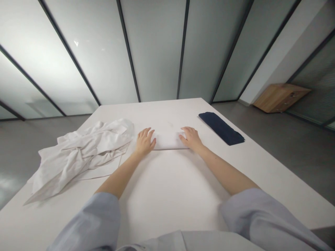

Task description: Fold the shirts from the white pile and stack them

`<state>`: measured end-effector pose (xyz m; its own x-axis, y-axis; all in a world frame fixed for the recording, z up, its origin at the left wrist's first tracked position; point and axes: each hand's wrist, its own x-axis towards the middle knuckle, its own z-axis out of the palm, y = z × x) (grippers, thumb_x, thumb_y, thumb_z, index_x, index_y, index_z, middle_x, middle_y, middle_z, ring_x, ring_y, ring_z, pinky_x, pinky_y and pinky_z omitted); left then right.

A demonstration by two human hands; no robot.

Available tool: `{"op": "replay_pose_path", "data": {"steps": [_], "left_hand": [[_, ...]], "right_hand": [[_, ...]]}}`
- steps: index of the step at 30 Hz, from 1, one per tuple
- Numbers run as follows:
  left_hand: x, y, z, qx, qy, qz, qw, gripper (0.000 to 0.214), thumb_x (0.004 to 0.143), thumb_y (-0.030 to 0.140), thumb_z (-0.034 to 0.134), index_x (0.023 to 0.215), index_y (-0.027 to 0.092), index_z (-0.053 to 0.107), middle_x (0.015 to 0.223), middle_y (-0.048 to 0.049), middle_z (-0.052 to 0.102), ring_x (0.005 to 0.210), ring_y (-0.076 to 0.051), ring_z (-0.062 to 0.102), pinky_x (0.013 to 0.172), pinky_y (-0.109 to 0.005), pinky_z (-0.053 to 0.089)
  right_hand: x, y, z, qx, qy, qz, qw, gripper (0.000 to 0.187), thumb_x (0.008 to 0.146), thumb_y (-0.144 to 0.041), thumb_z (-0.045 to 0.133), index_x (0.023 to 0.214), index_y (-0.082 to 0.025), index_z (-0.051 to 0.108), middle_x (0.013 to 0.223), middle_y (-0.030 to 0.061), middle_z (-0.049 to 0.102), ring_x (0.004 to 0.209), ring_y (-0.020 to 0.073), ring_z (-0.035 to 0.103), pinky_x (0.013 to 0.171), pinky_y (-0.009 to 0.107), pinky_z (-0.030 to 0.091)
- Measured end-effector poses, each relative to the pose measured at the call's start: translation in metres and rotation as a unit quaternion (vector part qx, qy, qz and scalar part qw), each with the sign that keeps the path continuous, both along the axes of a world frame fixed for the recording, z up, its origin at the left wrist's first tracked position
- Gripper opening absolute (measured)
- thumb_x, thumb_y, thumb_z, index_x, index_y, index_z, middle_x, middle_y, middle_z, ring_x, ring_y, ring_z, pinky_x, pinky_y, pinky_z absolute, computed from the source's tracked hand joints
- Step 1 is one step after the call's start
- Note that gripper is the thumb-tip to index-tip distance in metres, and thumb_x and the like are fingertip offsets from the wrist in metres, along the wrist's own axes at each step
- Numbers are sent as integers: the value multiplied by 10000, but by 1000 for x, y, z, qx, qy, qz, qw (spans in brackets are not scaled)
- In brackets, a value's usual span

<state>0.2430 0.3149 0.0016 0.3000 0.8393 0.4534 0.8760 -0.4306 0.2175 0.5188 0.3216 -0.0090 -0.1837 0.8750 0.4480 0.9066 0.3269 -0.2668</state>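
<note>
A flat white rectangular piece [169, 140], which looks like folded cloth, lies on the white table in front of me. Its left end is beside my left hand [144, 141], whose fingers are spread with the thumb pointing inward. At the opposite end, my right hand [192, 138] rests on or against the piece, fingers stretched forward and thumb inward. Both hands are open, and neither is wrapped round it. The fingers hide the ends of the piece, so I cannot tell how firmly they press.
A crumpled heap of white cloth [86, 150] covers the table's left side. To the right lies a folded dark navy cloth [221, 128]. The white table [170, 195] ends before frosted glass panels [157, 45]. A wooden cabinet [278, 97] stands on the floor at the right.
</note>
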Motion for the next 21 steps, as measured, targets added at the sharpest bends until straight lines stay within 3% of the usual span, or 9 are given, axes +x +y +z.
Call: {"op": "replay_pose_path", "data": {"steps": [3,7,12,17,21], "left_hand": [[30,7,0,-60,88,18,994,536,919,466,403,1380,198,456,1487,-136,386,1384,-314,302,1124,-478,212],[48,19,-12,-140,131,37,981,580,943,527,289,1402,205,436,1420,-139,481,1323,-315,399,1085,-529,262],[36,27,-23,-153,113,24,981,636,921,601,283,1402,216,442,1435,-120,475,1342,-289,387,1111,-473,239],[14,31,-31,-179,63,90,978,730,863,693,331,1409,221,436,1498,-143,384,1396,-344,296,1115,-537,209],[-9,32,-44,-162,-25,113,980,750,841,648,451,1400,148,435,1478,-196,392,1392,-353,307,1114,-484,260]], "right_hand": [[-24,7,8,-38,-79,21,996,490,931,-413,396,1346,-170,492,1416,136,478,1299,301,390,1067,443,276],[-49,7,2,-132,-160,12,978,578,957,-494,288,1417,-171,425,1496,139,385,1368,306,325,1100,466,220],[-51,2,-12,-167,-160,-12,973,644,959,-523,253,1458,-129,355,1507,159,360,1384,291,308,1119,443,188],[-50,2,-9,-163,-149,-16,975,616,956,-518,279,1436,-144,380,1461,159,428,1332,276,377,1100,433,202],[-53,-1,-4,-151,-145,-27,977,595,948,-512,327,1392,-133,438,1392,170,500,1262,282,449,1065,422,247]]}}
